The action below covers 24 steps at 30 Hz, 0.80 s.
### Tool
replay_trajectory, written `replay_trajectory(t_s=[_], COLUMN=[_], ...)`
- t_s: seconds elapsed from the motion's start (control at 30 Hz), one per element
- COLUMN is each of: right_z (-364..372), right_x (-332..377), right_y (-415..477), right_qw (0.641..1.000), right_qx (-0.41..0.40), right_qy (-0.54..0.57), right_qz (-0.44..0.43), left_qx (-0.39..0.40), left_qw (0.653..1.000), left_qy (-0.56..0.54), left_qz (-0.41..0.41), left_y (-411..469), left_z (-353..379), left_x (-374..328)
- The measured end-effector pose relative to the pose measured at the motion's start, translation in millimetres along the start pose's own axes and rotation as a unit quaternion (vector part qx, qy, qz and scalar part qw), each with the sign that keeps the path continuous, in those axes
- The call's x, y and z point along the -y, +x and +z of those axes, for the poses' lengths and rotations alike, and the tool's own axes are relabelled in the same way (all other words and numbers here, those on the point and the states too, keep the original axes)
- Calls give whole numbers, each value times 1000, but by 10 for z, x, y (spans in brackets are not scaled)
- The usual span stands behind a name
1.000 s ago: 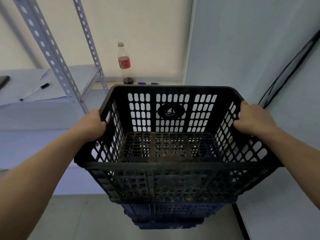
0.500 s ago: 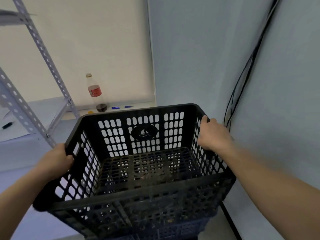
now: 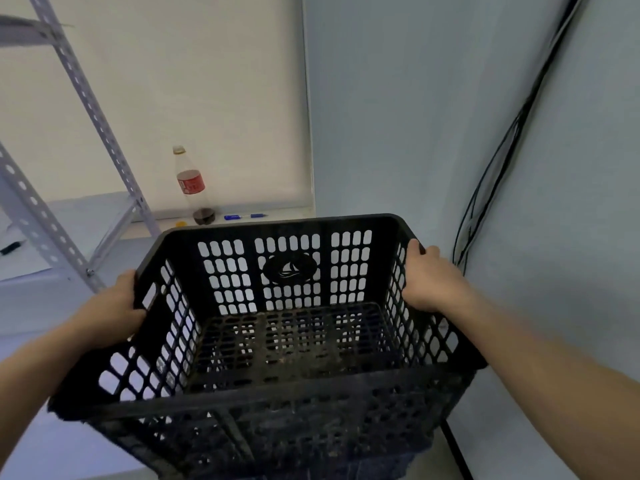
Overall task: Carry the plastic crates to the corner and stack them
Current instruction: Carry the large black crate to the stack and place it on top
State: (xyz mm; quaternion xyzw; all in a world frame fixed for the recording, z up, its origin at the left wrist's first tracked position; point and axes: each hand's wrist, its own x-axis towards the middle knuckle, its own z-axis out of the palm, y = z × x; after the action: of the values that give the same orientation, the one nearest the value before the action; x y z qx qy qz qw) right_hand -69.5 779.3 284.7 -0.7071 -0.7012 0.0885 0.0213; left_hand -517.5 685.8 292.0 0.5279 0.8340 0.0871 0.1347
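Observation:
A black perforated plastic crate point(image 3: 291, 271) fills the lower middle of the head view, its open top toward me and a round logo on its far wall. My left hand point(image 3: 114, 306) grips the crate's left rim, fingers curled over the edge. My right hand point(image 3: 429, 275) grips the right rim near the far corner. Beneath it, at the bottom edge, part of a darker crate point(image 3: 374, 467) shows through and below the held one. Whether the two crates touch I cannot tell.
The room's corner lies straight ahead, with a blue-grey wall point(image 3: 398, 116) and black cables point(image 3: 491, 188) running down on the right. A grey metal shelf frame point(image 3: 86, 109) stands at left. A cola bottle point(image 3: 192, 185) and a blue pen point(image 3: 244, 216) sit on the ledge behind.
The view swung right toward the corner, then steadied. The crate stays in both hands' grip and now sits a little more level and central than half a second ago.

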Motion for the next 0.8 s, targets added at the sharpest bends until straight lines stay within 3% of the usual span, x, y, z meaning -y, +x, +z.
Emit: replay_trajectory(t_s=[0.13, 0.23, 0.8], right_z=[61, 62, 92], right_x=[-41, -47, 12], right_y=[-117, -180, -103], right_qw=[1000, 999, 999], right_qx=[-11, -12, -29], right_qy=[-23, -31, -33], right_qz=[-2, 0, 6], left_qx=[-33, -14, -32], left_qw=[999, 1000, 999], left_qy=[29, -10, 21], left_qz=[5, 16, 0], left_y=[-95, -152, -36], left_z=[51, 51, 82], left_x=[56, 119, 59])
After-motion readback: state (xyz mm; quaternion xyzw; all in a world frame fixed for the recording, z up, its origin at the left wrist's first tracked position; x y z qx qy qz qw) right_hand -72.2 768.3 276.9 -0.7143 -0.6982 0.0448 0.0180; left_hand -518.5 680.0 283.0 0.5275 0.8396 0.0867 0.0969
